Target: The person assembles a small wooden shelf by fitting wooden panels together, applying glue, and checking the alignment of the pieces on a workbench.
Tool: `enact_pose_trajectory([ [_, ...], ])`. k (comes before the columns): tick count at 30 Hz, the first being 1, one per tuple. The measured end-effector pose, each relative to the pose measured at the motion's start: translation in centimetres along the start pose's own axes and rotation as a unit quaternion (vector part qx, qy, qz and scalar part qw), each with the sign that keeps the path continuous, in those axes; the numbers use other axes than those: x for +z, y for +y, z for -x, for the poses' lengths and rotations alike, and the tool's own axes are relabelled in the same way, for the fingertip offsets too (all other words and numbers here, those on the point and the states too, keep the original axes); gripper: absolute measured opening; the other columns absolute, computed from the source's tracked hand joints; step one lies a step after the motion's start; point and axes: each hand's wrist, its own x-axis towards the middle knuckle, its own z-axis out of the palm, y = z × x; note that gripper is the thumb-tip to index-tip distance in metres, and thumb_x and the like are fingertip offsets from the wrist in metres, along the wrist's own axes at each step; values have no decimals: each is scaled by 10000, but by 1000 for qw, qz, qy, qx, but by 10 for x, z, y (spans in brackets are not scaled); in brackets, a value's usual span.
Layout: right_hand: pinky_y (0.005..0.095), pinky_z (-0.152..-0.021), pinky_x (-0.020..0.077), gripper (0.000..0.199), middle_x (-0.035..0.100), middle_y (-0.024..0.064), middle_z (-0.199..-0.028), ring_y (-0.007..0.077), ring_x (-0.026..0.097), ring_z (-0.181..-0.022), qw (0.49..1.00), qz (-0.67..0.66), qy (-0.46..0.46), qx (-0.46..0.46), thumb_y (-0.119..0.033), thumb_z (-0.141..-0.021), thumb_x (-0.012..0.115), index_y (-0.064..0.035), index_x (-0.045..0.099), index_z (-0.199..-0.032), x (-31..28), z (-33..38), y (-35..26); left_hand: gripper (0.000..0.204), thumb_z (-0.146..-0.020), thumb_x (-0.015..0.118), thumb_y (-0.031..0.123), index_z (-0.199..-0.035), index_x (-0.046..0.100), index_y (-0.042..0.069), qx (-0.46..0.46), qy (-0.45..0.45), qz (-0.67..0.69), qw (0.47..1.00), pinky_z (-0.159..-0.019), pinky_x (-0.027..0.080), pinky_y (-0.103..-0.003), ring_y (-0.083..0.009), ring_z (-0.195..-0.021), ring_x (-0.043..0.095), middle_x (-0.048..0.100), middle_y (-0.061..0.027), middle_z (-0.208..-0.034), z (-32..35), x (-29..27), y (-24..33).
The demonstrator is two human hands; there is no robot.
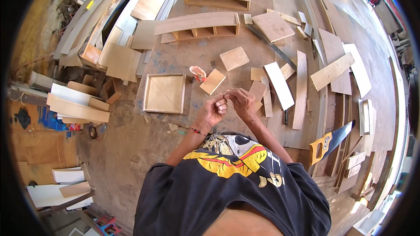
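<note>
Over the near edge of the worktable, my left hand (212, 112) and my right hand (243, 103) meet in front of my chest. The fingers of both are closed, with fingertips touching or nearly so; anything between them is too small to make out. Just beyond the hands lies a small wooden block (213, 81). Beside it stands a crumpled red-and-white packet or cup (197, 74). A shallow square wooden tray (164, 93) rests to the left, and a small plywood rectangle (234, 58) lies farther back.
Two long open wooden boxes (205, 25) sit at the back, one divided into compartments. A white board (278, 85), a long strip (299, 91) and several offcuts cover the right side. A yellow-handled handsaw (331, 143) lies at the near right. Stacked panels (121, 62) stand on the left.
</note>
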Motion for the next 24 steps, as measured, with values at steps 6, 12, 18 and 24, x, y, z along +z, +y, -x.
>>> enact_pose_trajectory([
  [6,322,-457,418,86,543,93,-606,249,548,-528,996,83,28,-8,-29,-699,621,-44,537,-691,-7,-8,-5,241,-914,383,167,-992,475,-41,12,0,10,1000,-468,375,-207,-97,-512,400,378,11,-556,-4,24,-13],
  [12,348,-457,410,128,506,97,-592,269,537,-532,991,131,0,12,-57,-722,610,-57,483,-706,-3,-11,14,216,-913,382,171,-898,485,-19,24,18,20,999,-463,375,-212,-102,-505,403,362,10,-560,-17,40,-12],
  [18,370,-444,416,150,524,97,-614,280,544,-536,980,194,-24,31,-101,-716,606,-83,459,-739,5,-14,28,266,-888,421,167,-632,390,103,36,38,67,996,-437,337,-222,-101,-478,367,350,13,-557,-21,55,-6],
  [24,384,-476,411,191,536,152,-608,318,548,-547,989,124,-9,76,-151,-818,553,-46,431,-715,5,-37,16,276,-882,420,126,-620,360,65,47,-29,83,995,-507,352,-232,-123,-491,363,328,-7,-538,-32,56,1],
])
